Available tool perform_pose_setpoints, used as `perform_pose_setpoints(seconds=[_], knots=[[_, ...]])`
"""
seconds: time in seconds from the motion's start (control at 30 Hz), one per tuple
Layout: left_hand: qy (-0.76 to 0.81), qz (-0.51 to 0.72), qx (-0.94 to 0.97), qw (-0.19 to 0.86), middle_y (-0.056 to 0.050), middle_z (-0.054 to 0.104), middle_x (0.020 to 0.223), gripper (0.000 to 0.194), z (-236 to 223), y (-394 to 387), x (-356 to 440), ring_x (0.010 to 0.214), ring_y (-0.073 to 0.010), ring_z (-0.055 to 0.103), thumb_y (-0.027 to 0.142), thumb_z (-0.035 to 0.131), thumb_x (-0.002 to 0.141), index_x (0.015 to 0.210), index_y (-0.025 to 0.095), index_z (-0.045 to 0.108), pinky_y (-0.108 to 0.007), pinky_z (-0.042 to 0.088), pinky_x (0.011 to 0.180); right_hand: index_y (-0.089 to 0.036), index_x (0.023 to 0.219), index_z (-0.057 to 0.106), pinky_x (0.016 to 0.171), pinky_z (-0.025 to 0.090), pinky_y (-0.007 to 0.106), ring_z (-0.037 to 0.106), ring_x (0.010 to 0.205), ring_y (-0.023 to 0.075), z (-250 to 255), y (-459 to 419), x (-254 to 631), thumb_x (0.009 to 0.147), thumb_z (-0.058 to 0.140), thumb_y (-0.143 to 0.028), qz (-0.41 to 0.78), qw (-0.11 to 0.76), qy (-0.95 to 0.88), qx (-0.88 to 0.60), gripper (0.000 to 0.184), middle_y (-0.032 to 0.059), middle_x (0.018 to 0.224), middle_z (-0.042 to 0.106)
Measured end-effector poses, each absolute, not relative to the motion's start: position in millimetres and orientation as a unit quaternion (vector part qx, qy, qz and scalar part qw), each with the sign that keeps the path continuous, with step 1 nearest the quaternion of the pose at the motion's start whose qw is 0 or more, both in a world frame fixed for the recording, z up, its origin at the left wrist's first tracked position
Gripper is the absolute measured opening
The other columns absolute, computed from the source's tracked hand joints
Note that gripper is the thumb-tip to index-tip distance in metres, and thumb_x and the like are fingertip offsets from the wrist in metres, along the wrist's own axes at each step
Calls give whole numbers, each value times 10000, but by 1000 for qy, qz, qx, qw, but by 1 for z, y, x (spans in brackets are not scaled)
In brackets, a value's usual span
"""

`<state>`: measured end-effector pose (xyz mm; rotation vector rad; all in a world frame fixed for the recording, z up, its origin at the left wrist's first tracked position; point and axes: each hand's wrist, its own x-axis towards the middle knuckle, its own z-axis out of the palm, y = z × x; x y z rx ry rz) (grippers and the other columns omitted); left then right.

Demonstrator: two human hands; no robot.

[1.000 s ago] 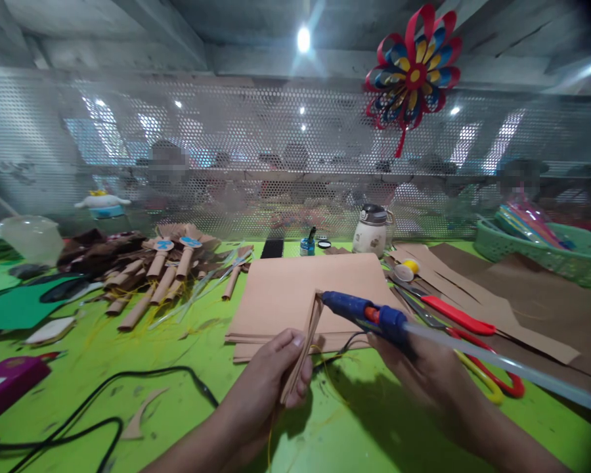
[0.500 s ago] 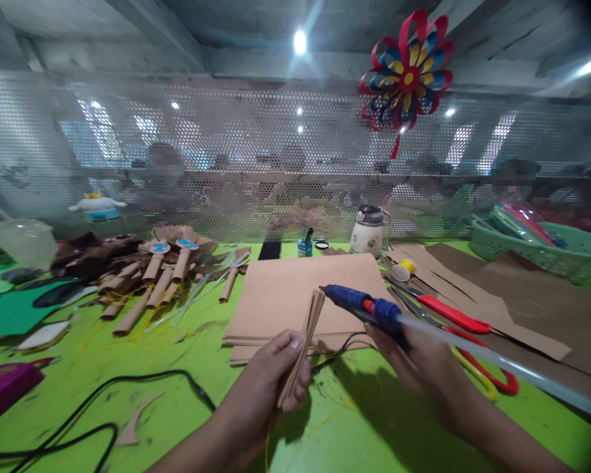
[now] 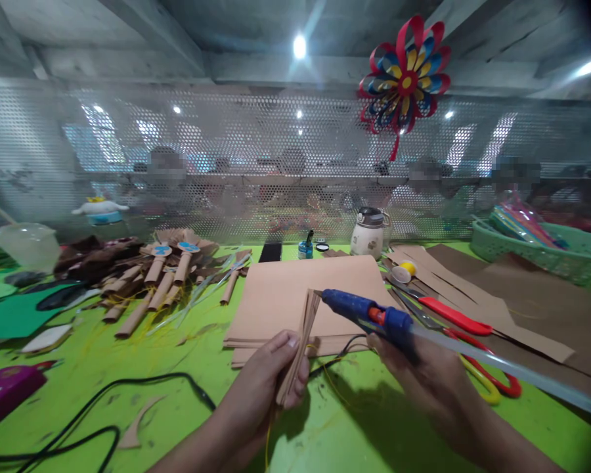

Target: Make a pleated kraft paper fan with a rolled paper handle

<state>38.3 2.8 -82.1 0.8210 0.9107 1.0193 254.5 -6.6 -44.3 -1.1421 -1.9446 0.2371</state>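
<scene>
My left hand [image 3: 270,371] is closed around a narrow bundle of folded brown paper [image 3: 306,322], held tilted with its layered end up. Yellow thread [image 3: 268,441] hangs below it. In my right hand [image 3: 423,371] is a blue hot glue gun [image 3: 367,309], with a long clear glue stick [image 3: 512,364] sticking out of its back. The gun's nozzle meets the top end of the paper bundle, at or very near its edge. Behind the bundle lies a stack of brown paper sheets [image 3: 276,282]. My right fingers are partly hidden by the gun.
Red-handled scissors [image 3: 456,314] and cut paper strips [image 3: 443,282] lie at the right, below a green basket [image 3: 581,253]. Rolled paper pieces [image 3: 160,289] are heaped at the left. A black cable [image 3: 142,378] crosses the green table [image 3: 201,433]. A white jug [image 3: 367,236] stands at the back.
The glue gun's nozzle has shifted slightly left and down along the paper bundle's top end. My left hand keeps its hold, nearly in place.
</scene>
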Motion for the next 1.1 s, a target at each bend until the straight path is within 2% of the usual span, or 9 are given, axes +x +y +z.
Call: perform_pose_setpoints(seconds=[0.07, 0.2, 0.27, 0.4, 0.6, 0.87, 0.97, 1.1], knots=[[409, 458, 372, 697, 10, 536, 636, 202, -81, 2, 38, 478, -60, 435, 338, 518, 917, 870, 147, 565, -156, 299, 424, -210, 721, 562, 475, 430, 249, 556, 533, 159, -46, -7, 253, 939, 471, -392, 91, 411, -778, -466, 298, -1, 591, 582], [415, 451, 378, 694, 15, 536, 627, 197, -81, 1, 39, 472, -55, 426, 337, 525, 914, 873, 149, 568, -150, 296, 419, -184, 915, 607, 491, 434, 247, 550, 543, 160, -48, -4, 252, 939, 476, -398, 96, 414, -772, -473, 251, -5, 616, 583], [420, 449, 377, 692, 16, 537, 625, 196, -81, 1, 39, 471, -55, 425, 340, 529, 911, 873, 152, 566, -148, 294, 418, -184, 948, 598, 507, 437, 245, 544, 546, 158, -47, -4, 252, 939, 486, -381, 102, 416, -771, -471, 227, -8, 631, 583], [413, 455, 383, 689, 14, 539, 634, 194, -82, 1, 38, 477, -57, 429, 342, 524, 913, 881, 156, 566, -150, 291, 419, -196, 926, 583, 514, 414, 239, 524, 562, 150, -45, -5, 253, 950, 476, -352, 121, 409, -776, -466, 190, -13, 652, 563], [418, 460, 376, 688, 17, 535, 634, 180, -81, 2, 39, 475, -54, 436, 336, 549, 898, 871, 159, 561, -147, 285, 419, -199, 807, 561, 515, 382, 247, 488, 582, 151, -46, -7, 253, 958, 451, -385, 115, 380, -788, -471, 264, -7, 638, 511], [426, 455, 363, 692, 21, 542, 629, 198, -79, 1, 38, 484, -53, 458, 345, 581, 880, 811, 164, 535, -142, 308, 432, -193, 813, 563, 448, 360, 231, 455, 498, 128, -52, 0, 257, 953, 465, -368, 98, 408, -782, -461, 245, -28, 582, 505], [432, 455, 356, 692, 23, 544, 628, 211, -79, 1, 38, 485, -51, 462, 356, 590, 875, 809, 165, 534, -138, 316, 435, -193, 798, 560, 466, 379, 228, 480, 517, 129, -50, 0, 258, 959, 457, -356, 102, 400, -784, -463, 252, -22, 596, 525], [427, 458, 358, 692, 23, 541, 618, 209, -79, 2, 38, 468, -49, 454, 349, 583, 880, 801, 160, 539, -136, 310, 421, -193, 871, 575, 532, 428, 228, 526, 591, 143, -45, -4, 256, 960, 456, -331, 109, 388, -796, -453, 203, -5, 673, 561]])
